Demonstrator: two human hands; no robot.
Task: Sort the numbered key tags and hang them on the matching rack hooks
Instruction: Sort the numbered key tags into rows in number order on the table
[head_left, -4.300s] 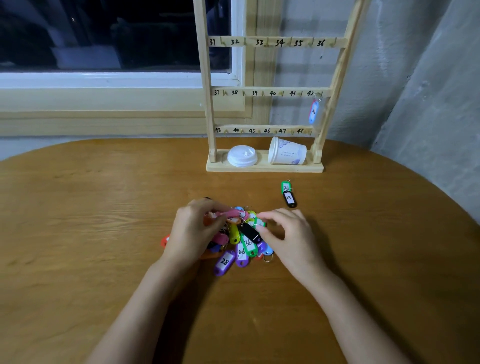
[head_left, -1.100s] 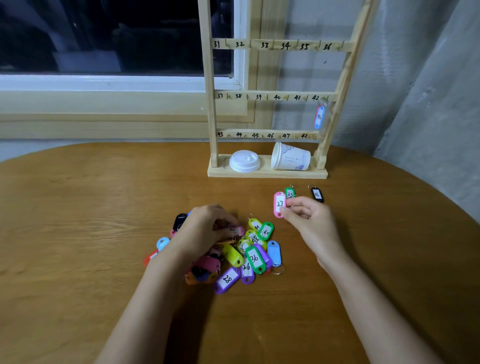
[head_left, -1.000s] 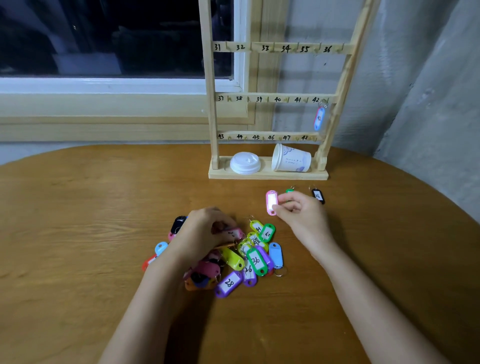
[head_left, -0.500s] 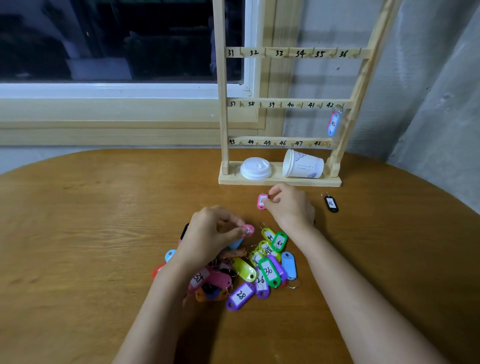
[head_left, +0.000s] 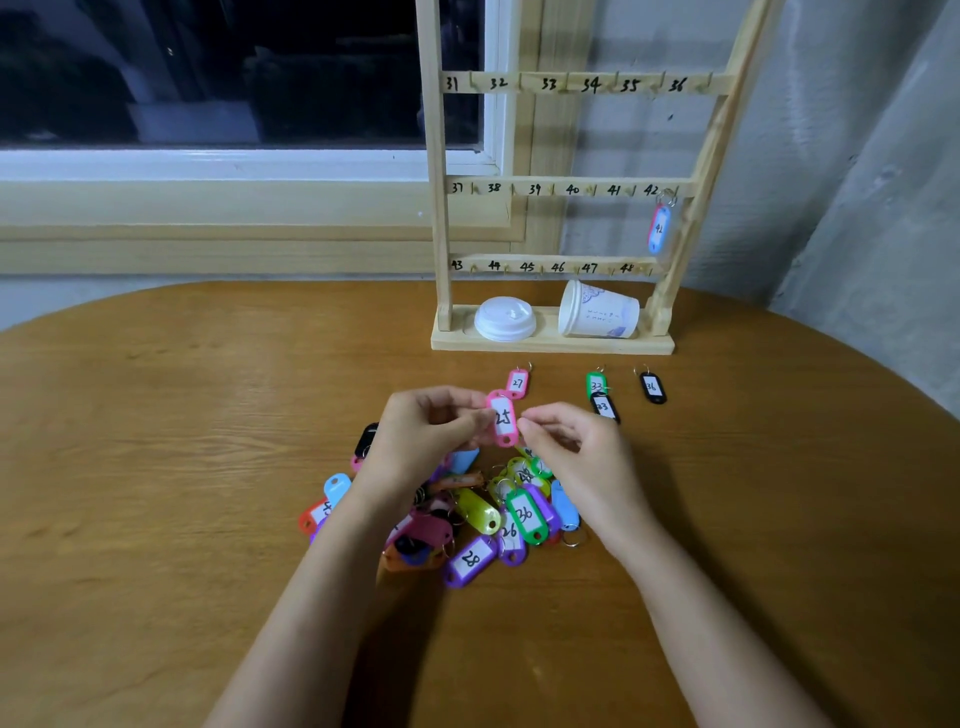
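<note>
My left hand (head_left: 421, 439) pinches a pink tag marked 25 (head_left: 503, 420) and holds it upright above the table. My right hand (head_left: 576, 449) hovers just right of it with loosely curled fingertips at the tag's edge, holding nothing. Below both hands lies a pile of coloured tags (head_left: 488, 514), with 28, 26 and 36 readable. A pink tag 27 (head_left: 517, 383), a green tag 33 (head_left: 596, 385), a black tag 33 (head_left: 604, 407) and a black tag 36 (head_left: 652, 387) lie apart near the wooden rack (head_left: 553, 188). One tag 42 (head_left: 658, 228) hangs on hook 42.
The rack stands at the table's far edge with rows numbered 31 to 48. On its base rest a white lid (head_left: 505, 318) and a paper cup (head_left: 597, 312) lying on its side. Behind are a window and a grey wall. The round wooden table (head_left: 156, 467) spreads left and right.
My right hand laid pink tag 27 down in front of the rack and came back toward the pile. My left hand lifted pink tag 25 out of the pile.
</note>
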